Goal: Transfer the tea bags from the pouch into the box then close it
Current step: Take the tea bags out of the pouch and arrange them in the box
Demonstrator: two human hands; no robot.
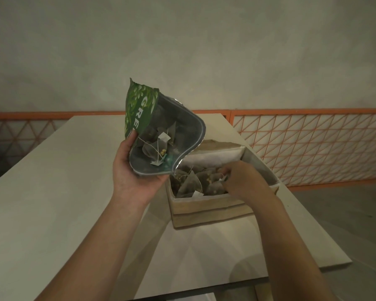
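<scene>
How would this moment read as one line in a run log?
left hand: holds green foil pouch, open, bags inside | right hand: fingers among tea bags in open wooden box | transfer unfinished

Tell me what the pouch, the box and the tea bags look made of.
Pouch: likely foil-lined plastic film; glossy green print outside, dull silvery lining. Box: seemingly pale unfinished wood or board, matte, with faint grain. Tea bags: translucent mesh pyramids with strings and paper tags.

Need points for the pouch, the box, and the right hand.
pouch [137, 109], head view, on its green printed outer face.
box [208, 208], head view, on its near front wall.
right hand [242, 178], head view, on the back of the hand, inside the box.
</scene>
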